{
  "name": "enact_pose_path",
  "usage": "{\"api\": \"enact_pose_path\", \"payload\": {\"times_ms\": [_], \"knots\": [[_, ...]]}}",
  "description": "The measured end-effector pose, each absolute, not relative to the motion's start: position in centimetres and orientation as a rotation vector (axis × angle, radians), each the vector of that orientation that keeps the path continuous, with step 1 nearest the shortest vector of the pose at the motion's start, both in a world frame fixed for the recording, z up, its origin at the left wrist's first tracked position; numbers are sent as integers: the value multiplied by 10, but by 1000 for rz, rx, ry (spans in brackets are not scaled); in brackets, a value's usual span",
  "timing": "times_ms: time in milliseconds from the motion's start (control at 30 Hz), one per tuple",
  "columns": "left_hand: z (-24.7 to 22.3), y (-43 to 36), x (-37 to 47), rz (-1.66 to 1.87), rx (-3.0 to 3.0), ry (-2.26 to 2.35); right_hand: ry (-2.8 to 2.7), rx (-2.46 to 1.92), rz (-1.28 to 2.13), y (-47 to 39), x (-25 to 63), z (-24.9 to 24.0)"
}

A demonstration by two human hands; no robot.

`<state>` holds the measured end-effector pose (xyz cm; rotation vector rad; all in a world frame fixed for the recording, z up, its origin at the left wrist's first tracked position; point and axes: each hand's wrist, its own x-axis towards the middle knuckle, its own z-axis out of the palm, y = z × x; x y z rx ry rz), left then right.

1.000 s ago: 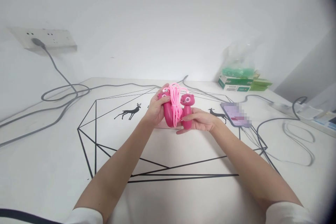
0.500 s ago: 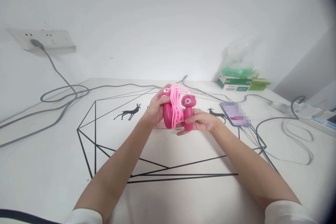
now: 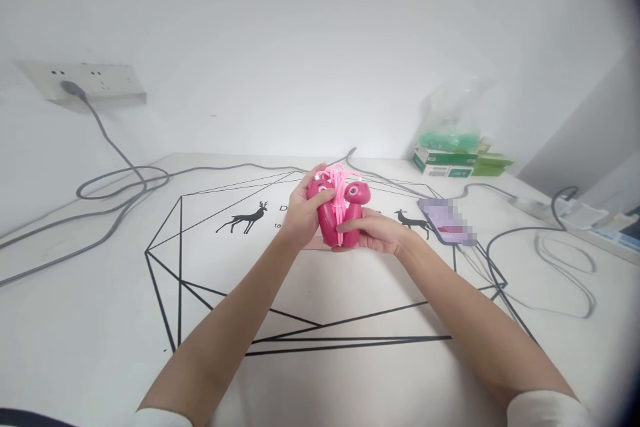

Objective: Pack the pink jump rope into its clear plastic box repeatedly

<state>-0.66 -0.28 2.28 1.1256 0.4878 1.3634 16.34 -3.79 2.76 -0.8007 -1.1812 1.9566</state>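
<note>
Between our two hands we hold a pair of dark pink, animal-headed handles side by side over the bench [image 3: 320, 390], with a bundle of pink cord [image 3: 339, 179] pressed between them. Our left hand [image 3: 303, 212] is closed around the left handle [image 3: 327, 227], thumb across its front just below the face. Our right hand [image 3: 379, 233] grips the lower part of the right handle [image 3: 357, 194], thumb reaching toward the cord. A phone [image 3: 439, 213] lies to the right; green-and-white boxes [image 3: 447, 159] stand farther off.
</note>
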Motion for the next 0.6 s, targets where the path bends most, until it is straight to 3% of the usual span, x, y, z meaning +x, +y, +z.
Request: {"api": "enact_pose_path", "payload": {"times_ms": [600], "knots": [[42,-8,-12,1272,902,352,-1154,-897,1882,-38,161,28]]}}
